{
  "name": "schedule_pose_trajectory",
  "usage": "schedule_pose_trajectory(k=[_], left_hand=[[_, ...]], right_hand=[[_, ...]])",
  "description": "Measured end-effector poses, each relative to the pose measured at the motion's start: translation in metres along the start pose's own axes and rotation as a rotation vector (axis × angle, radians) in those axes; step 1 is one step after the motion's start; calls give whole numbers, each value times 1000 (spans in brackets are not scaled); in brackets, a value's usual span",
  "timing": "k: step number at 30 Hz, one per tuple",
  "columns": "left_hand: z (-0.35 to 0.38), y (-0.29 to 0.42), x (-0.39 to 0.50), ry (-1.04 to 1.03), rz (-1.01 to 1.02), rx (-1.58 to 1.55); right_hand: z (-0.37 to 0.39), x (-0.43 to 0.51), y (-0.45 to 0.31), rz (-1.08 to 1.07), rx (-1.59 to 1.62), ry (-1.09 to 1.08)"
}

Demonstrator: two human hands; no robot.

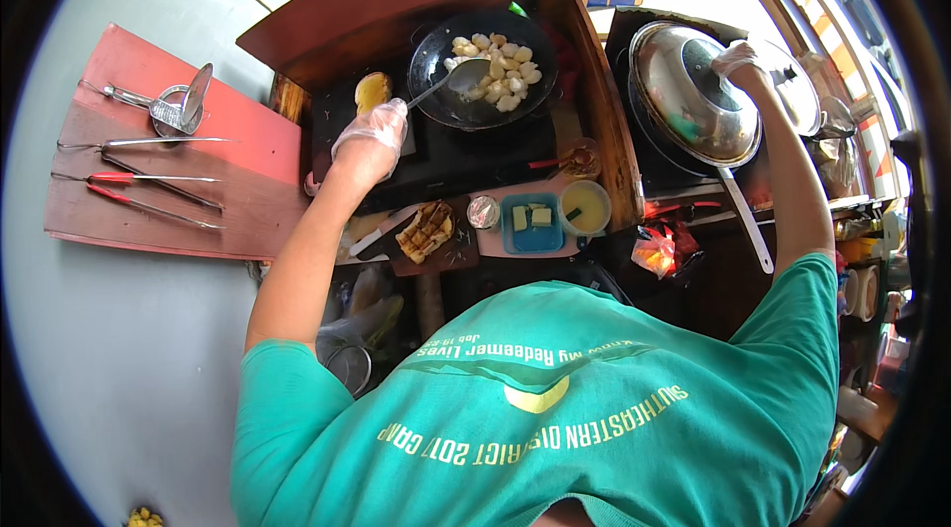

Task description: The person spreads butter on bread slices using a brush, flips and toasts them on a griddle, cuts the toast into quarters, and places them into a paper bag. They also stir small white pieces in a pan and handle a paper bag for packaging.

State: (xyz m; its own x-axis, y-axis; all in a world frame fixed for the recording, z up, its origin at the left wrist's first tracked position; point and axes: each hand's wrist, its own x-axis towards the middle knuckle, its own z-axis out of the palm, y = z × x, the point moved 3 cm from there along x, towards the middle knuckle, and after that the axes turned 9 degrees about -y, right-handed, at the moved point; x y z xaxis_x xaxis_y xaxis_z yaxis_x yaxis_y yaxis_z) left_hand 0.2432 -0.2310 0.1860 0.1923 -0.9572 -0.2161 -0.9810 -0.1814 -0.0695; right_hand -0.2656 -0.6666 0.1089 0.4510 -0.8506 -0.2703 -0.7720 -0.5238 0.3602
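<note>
My left hand, in a clear plastic glove, grips the handle of a metal ladle. The ladle's bowl rests among pale, lumpy food pieces in a black wok. Just beyond that hand lies a toasted bread slice on the dark cooking surface. Over on the right, my gloved right hand is closed around the top of a shiny domed lid. Under the lid sits a dark pan, its contents hidden. A long pale handle extends toward me from beneath the lid.
Tongs and a strainer hang on a red board at left. Along the front are a grilled bread piece, a knife, a blue tub with pale blocks and a cup of yellowish liquid. Wooden walls flank the wok.
</note>
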Motion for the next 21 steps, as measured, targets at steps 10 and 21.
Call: schedule_pose_trajectory(k=[10,21], left_hand=[[-33,-39,26,177,-90,-115],[1,3,11,255,-34,-26]], right_hand=[[-11,-9,-9,58,153,26],[-18,-33,-11,207,299,178]])
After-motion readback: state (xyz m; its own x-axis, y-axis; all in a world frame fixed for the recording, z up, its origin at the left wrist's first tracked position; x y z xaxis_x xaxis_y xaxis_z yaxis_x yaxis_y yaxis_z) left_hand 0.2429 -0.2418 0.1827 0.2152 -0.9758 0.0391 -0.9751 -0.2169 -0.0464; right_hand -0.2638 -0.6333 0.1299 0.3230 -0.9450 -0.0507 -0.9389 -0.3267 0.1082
